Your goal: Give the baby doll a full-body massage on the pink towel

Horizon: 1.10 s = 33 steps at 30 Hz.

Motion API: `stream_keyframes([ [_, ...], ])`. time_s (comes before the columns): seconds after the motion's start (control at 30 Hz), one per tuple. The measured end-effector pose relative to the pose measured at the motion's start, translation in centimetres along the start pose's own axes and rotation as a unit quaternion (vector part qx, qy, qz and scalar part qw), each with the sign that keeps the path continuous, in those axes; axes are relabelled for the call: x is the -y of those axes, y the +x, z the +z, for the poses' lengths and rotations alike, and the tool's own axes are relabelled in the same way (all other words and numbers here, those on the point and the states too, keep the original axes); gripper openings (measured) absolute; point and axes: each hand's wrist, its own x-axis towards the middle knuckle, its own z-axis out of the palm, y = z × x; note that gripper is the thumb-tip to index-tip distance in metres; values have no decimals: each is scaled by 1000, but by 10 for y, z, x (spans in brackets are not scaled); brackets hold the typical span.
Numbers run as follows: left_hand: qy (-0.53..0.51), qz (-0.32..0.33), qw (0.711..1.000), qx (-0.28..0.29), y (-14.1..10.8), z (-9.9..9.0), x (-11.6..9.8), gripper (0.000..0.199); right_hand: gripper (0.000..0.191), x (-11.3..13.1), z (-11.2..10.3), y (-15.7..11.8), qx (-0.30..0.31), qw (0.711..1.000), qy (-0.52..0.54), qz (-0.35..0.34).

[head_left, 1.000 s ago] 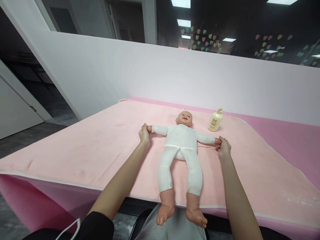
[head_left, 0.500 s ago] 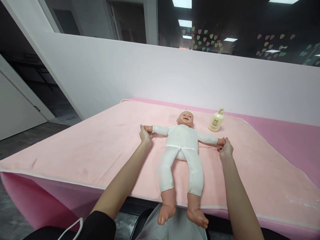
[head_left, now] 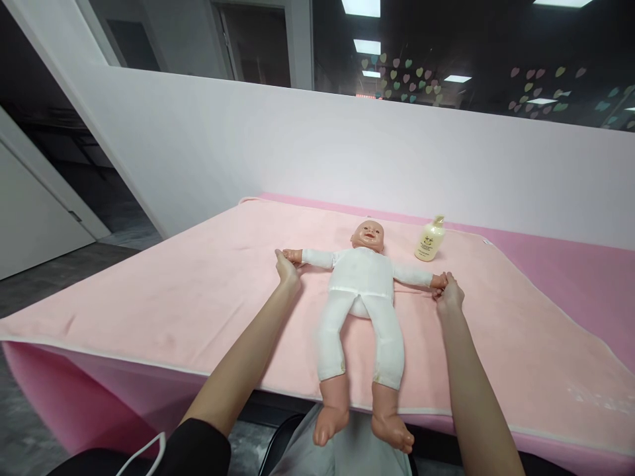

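A baby doll (head_left: 362, 274) with a white cloth body lies face up on a pink towel (head_left: 198, 284), its feet hanging past the front edge. Its arms are stretched out to both sides. My left hand (head_left: 288, 270) is closed around the doll's hand on the left, thumb on top. On the right, my right hand (head_left: 450, 294) pinches the doll's other hand between thumb and fingers. My fingers are partly hidden under the doll's hands.
A pale yellow pump bottle (head_left: 429, 239) stands on the towel right of the doll's head. Behind the pink table (head_left: 575, 277) rises a white wall (head_left: 317, 145) with dark glass above it. My lap and a chair are below the front edge.
Almost nothing differs. My left thumb has lifted slightly and shifted a little to the left; the doll and my right hand hold nearly the same place.
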Motion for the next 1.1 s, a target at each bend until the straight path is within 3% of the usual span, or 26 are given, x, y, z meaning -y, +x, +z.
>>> stream_keyframes([
  [0.2, 20, 54, 998, 21, -9, 0, -1, 18, 19, 1, 0, 0, 9, 1000, -17, 4],
  [0.47, -19, -5, 1000, -2, 0, 0, -2, 37, 21, 1, -1, -3, 3, 1000, -29, -7],
  [0.63, 13, 14, 1000, 20, -1, 0, 0, 21, 28, 2, 0, -7, 11, 999, -43, -7],
  [0.73, 13, 6, 1000, 19, 1, -1, -1, 25, 25, 4, 0, -7, -3, 999, -45, 7],
  [0.83, -15, -13, 1000, 1, 6, -3, -6, 33, 33, 6, -1, -6, -19, 999, -36, 19],
  [0.93, 0, 1, 999, -34, 15, -6, -12, 25, 34, 7, -3, -5, -25, 999, -31, 18],
  [1.1, 79, 91, 987, -102, 27, -15, -17, 12, 21, 3, -2, 0, -21, 999, -37, -31],
])
